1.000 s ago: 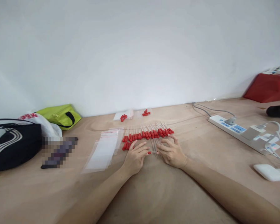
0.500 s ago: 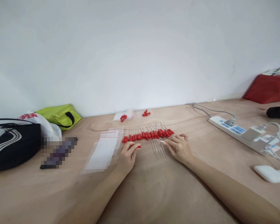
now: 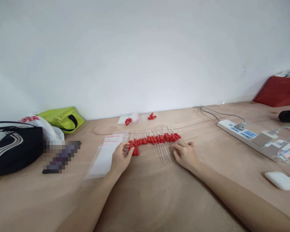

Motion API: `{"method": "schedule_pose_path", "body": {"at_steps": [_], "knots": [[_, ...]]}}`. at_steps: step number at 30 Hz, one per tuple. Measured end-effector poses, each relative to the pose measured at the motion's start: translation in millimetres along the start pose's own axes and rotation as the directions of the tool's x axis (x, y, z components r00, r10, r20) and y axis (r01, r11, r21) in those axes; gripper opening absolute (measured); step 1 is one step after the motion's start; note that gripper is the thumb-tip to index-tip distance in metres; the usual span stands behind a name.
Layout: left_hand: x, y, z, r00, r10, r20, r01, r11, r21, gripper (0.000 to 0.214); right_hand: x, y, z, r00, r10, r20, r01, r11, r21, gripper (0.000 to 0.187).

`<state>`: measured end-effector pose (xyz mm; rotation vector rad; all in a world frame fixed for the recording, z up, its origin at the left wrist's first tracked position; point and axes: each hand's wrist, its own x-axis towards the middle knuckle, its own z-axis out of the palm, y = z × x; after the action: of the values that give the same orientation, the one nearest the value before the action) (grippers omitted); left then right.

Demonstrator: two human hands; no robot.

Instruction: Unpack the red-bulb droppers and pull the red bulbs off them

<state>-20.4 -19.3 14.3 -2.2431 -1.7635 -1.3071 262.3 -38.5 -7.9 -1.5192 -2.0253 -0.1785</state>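
Note:
A row of thin clear droppers with red rubber caps lies across the middle of the wooden table. My left hand is at the row's left end, with its fingertips pinched round a red cap; two loose red caps lie just beside it. My right hand rests at the row's right end. Its thumb and forefinger are closed on one of the bare clear tubes that fan out towards me.
A stack of small zip bags lies left of my left hand. Bagged red caps are by the wall. A black bag and green pouch sit far left. A power strip, cables, a white charger and a red box are right.
My left hand has slid left from the middle of the row to its left end, near the zip bags. My right hand drew apart to the right and stays at the bare tubes.

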Motion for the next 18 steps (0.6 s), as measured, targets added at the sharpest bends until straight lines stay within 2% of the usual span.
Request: {"method": "schedule_pose_path", "body": {"at_steps": [5,8,11,13,16,18], "knots": [[-1,7,4.9,0.993,0.083,0.082,-0.088,0.994,0.065,0.016,0,-9,-1,0.997,-0.014,0.081,0.014,1.000,-0.003,0.027],[2,6,2.4,0.994,0.071,0.082,-0.075,0.996,0.055,0.019,1,-13,-3,0.993,-0.018,0.113,0.018,1.000,0.001,0.027],[16,-1,-4.5,0.998,-0.035,0.052,0.031,0.996,0.085,0.023,1,-15,-4,0.992,-0.011,0.126,0.012,1.000,-0.008,0.027],[31,-7,-9.3,0.984,-0.143,0.108,0.121,0.974,0.190,0.023,2,-14,-3,0.992,-0.004,0.123,0.005,1.000,-0.010,0.027],[52,-15,-11.7,0.904,-0.348,0.250,0.211,0.868,0.449,0.025,2,-12,-1,0.996,0.027,0.090,-0.026,1.000,-0.013,0.026],[61,-16,-9.0,0.854,-0.435,0.284,0.234,0.810,0.537,0.028,3,-10,0,0.996,0.070,0.049,-0.069,0.997,-0.017,0.025]]}}
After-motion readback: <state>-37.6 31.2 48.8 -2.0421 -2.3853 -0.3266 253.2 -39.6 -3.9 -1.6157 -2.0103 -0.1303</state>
